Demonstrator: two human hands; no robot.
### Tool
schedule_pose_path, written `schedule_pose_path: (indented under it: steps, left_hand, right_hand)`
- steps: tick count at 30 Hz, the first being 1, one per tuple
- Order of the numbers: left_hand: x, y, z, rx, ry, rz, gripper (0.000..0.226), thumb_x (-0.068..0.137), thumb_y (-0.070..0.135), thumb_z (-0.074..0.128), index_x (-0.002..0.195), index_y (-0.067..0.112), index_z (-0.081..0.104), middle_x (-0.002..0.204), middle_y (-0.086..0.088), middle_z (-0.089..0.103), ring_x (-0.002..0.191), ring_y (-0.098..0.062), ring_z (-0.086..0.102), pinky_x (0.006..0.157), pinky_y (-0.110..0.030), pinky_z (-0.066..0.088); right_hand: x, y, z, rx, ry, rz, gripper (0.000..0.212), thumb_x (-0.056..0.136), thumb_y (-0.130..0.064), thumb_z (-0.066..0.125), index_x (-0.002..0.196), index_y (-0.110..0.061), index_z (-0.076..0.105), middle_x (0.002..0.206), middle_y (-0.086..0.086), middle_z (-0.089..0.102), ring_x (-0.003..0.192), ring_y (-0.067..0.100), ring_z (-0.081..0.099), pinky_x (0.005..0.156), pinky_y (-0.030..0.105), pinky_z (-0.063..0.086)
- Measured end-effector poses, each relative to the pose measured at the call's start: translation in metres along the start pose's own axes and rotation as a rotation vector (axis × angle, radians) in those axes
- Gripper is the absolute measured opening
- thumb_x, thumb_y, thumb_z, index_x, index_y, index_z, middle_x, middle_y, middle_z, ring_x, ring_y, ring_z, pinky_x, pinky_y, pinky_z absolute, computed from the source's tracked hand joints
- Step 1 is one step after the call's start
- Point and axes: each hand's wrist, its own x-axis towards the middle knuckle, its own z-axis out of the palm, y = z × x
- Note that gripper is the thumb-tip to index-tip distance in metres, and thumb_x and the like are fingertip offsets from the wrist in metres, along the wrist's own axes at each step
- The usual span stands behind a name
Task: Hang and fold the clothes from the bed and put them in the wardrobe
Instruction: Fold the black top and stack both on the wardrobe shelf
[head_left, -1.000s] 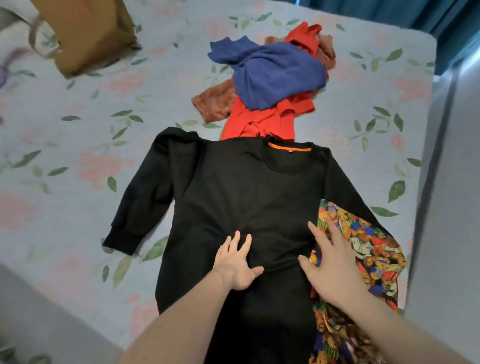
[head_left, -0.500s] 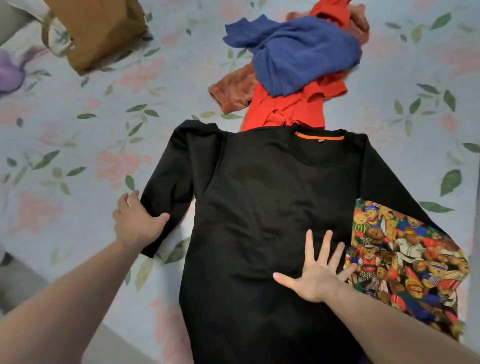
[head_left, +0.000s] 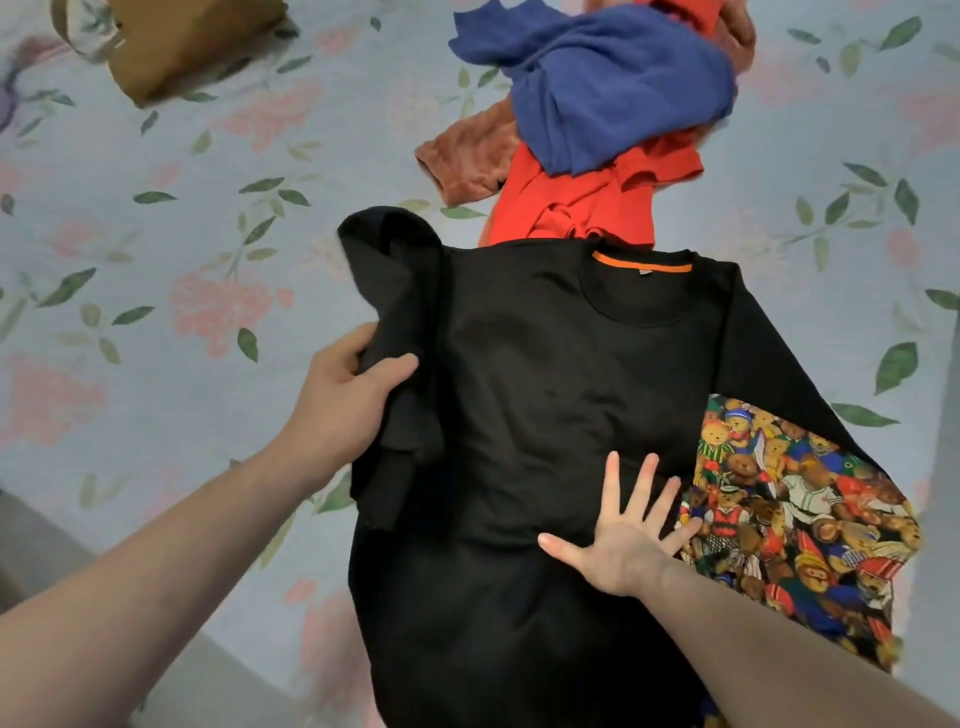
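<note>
A black long-sleeved sweatshirt (head_left: 545, 405) lies flat at centre frame on the floral bed sheet (head_left: 156, 312), collar toward the top. The left hand (head_left: 343, 400) grips its bunched sleeve (head_left: 400, 332) at the garment's left edge, with the torso lying to the right of it. The right hand (head_left: 628, 540), fingers spread, presses the body flat at lower centre.

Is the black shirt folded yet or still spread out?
Mostly spread. The shirt lies flat; only its sleeve, held by the left hand, is bunched inward.
</note>
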Motion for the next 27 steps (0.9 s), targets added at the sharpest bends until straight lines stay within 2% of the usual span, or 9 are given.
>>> schedule_pose_path:
  steps: [4, 9, 11, 13, 16, 19, 23, 25, 27]
  left_hand:
    - [-0.04, 0.008, 0.032, 0.075, -0.275, 0.159, 0.014, 0.093, 0.01, 0.066, 0.103, 0.019, 0.071, 0.098, 0.001, 0.075, 0.094, -0.011, 0.07, 0.087, -0.034, 0.054]
    - [-0.082, -0.024, 0.07, 0.445, -0.572, 0.302, 0.029, 0.095, 0.024, 0.063, 0.122, 0.032, 0.064, 0.106, 0.016, 0.072, 0.094, -0.003, 0.069, 0.089, -0.032, 0.053]
    - [-0.1, -0.04, 0.085, 0.462, -0.603, 0.26, 0.031, 0.094, 0.028, 0.061, 0.124, 0.035, 0.061, 0.101, 0.015, 0.073, 0.079, -0.003, 0.067, 0.083, -0.033, 0.054]
    - [-0.12, -0.054, 0.102, 0.468, -0.622, 0.216, 0.033, 0.094, 0.032, 0.059, 0.127, 0.037, 0.058, 0.102, 0.015, 0.072, 0.07, 0.001, 0.061, 0.083, -0.031, 0.054]
    - [-0.154, -0.061, 0.127, 0.49, -0.664, 0.165, 0.042, 0.095, 0.04, 0.057, 0.136, 0.038, 0.051, 0.108, 0.013, 0.071, 0.078, -0.001, 0.062, 0.087, -0.028, 0.054]
    - [-0.18, -0.059, 0.15, 0.575, -0.673, 0.147, 0.056, 0.096, 0.048, 0.052, 0.149, 0.042, 0.033, 0.129, 0.012, 0.064, 0.116, -0.012, 0.061, 0.1, -0.032, 0.049]
    - [-0.19, -0.077, 0.179, 0.718, -0.801, -0.017, 0.074, 0.097, 0.054, 0.05, 0.159, 0.043, 0.01, 0.143, 0.006, 0.055, 0.128, -0.021, 0.054, 0.107, -0.036, 0.045]
    - [-0.194, -0.091, 0.187, 0.748, -0.929, -0.192, 0.081, 0.094, 0.061, 0.051, 0.159, 0.044, 0.006, 0.149, 0.003, 0.046, 0.136, -0.021, 0.046, 0.111, -0.034, 0.04]
    - [-0.2, -0.099, 0.189, 0.747, -0.999, -0.237, 0.078, 0.093, 0.064, 0.051, 0.159, 0.045, 0.014, 0.149, 0.003, 0.044, 0.138, -0.02, 0.042, 0.114, -0.033, 0.037]
  right_hand:
    - [-0.001, 0.006, 0.003, 0.006, 0.015, -0.06, 0.135, 0.065, -0.101, 0.038, 0.142, -0.031, -0.048, 0.144, 0.012, -0.059, 0.144, 0.045, -0.037, 0.114, 0.071, -0.012]
    - [-0.009, 0.026, -0.006, 0.13, 0.006, -0.23, 0.136, 0.063, -0.093, 0.058, 0.149, -0.044, -0.036, 0.15, 0.001, -0.055, 0.145, 0.033, -0.039, 0.117, 0.064, -0.014]
    - [-0.019, 0.05, -0.009, 0.239, 0.071, -0.359, 0.123, 0.064, -0.084, 0.065, 0.158, -0.049, -0.007, 0.164, -0.01, -0.033, 0.154, 0.022, -0.022, 0.123, 0.058, -0.005]
    - [-0.037, 0.082, -0.009, 0.39, 0.225, -0.447, 0.092, 0.077, -0.058, 0.076, 0.155, -0.047, 0.027, 0.167, -0.019, 0.003, 0.156, 0.012, 0.006, 0.126, 0.05, 0.016]
    - [-0.067, 0.127, 0.001, 0.439, 0.514, -0.384, 0.065, 0.088, -0.024, 0.076, 0.145, -0.035, 0.048, 0.155, -0.019, 0.03, 0.147, 0.008, 0.027, 0.122, 0.046, 0.03]
    - [-0.088, 0.156, 0.021, 0.409, 0.583, -0.253, 0.069, 0.087, -0.02, 0.077, 0.148, -0.032, 0.047, 0.156, -0.011, 0.033, 0.146, 0.017, 0.03, 0.121, 0.044, 0.029]
    - [-0.099, 0.18, 0.057, 0.305, 0.265, -0.184, 0.076, 0.094, -0.03, 0.07, 0.157, -0.039, 0.027, 0.166, -0.016, 0.01, 0.155, 0.014, 0.011, 0.126, 0.038, 0.016]
    - [-0.099, 0.183, 0.066, 0.265, 0.237, -0.217, 0.079, 0.095, -0.028, 0.067, 0.159, -0.039, 0.022, 0.166, -0.018, -0.003, 0.157, 0.015, 0.001, 0.127, 0.036, 0.011]
    - [-0.097, 0.174, 0.062, 0.326, 0.239, -0.203, 0.075, 0.097, -0.024, 0.065, 0.159, -0.037, 0.026, 0.169, -0.011, 0.0, 0.157, 0.016, -0.001, 0.127, 0.036, 0.009]
